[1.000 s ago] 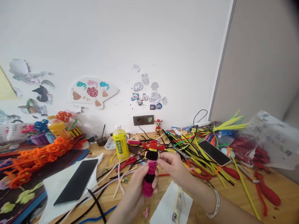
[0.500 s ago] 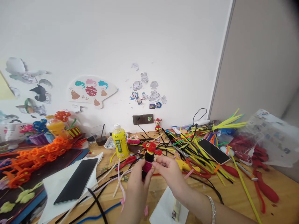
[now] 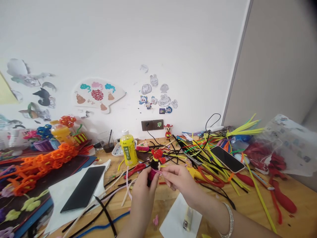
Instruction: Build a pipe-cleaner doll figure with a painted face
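Note:
My left hand [image 3: 143,188] is wrapped round a small pipe-cleaner doll [image 3: 156,162] with a red headpiece, black hair and a dark magenta body. The doll's lower part is hidden by my fingers. My right hand [image 3: 177,178] pinches a thin pink strand [image 3: 159,171] at the doll's right side. Whether that strand is fixed to the doll, I cannot tell. Below the hands, a lighter [image 3: 188,218] lies on a white sheet of paper [image 3: 173,216]. Beyond the doll stands a yellow drink bottle [image 3: 129,152].
Loose pipe cleaners [image 3: 205,152] cover the back right, near a phone [image 3: 228,159] and a yellow-handled tool [image 3: 200,174]. On the left lie a dark phone [image 3: 84,188] and orange pipe-cleaner flowers [image 3: 47,163]. A small red-hatted figure [image 3: 168,131] stands against the wall.
The doll has turned and tilted in my left hand, so its red headpiece looks narrower. My right fingers have shifted and a pink strand now shows between them and the doll.

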`<state>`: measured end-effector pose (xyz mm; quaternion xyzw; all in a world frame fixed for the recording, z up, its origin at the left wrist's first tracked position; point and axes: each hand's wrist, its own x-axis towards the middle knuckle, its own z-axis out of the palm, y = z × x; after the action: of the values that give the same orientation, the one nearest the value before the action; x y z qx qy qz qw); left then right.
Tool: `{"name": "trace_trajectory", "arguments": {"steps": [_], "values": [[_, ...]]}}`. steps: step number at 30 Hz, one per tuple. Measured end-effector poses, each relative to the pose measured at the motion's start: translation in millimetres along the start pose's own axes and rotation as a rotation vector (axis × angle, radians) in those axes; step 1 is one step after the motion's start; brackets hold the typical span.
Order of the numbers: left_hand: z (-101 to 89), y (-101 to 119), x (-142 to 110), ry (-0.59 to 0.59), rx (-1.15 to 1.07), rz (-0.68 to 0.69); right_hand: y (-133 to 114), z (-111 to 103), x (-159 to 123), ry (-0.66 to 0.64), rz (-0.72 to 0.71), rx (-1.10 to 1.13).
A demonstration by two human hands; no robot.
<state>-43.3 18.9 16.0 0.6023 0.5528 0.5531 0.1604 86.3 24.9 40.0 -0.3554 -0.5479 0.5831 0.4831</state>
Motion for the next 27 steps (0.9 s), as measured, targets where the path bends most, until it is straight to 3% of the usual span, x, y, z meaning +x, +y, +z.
{"name": "trace_trajectory", "arguments": {"steps": [4, 11, 14, 19, 27], "values": [[0.5, 0.0, 1.3, -0.071, -0.038, -0.017, -6.3, -1.9, 0.2, -0.021, -0.002, -0.024], [5.5, 11.0, 1.2, -0.252, -0.502, -0.232, -1.0, -1.7, 2.4, -0.007, -0.089, -0.024], [6.9, 9.6, -1.0, -0.240, -0.605, -0.336, 8.8, 0.7, 1.8, 0.054, -0.128, -0.019], [8.9, 7.1, -3.5, -0.206, -0.804, -0.337, 15.8, 3.7, 0.4, 0.137, -0.132, 0.064], [6.3, 28.0, -6.5, -0.161, -1.074, -0.484, 20.9, 6.3, -1.6, 0.223, -0.152, -0.056]]}}
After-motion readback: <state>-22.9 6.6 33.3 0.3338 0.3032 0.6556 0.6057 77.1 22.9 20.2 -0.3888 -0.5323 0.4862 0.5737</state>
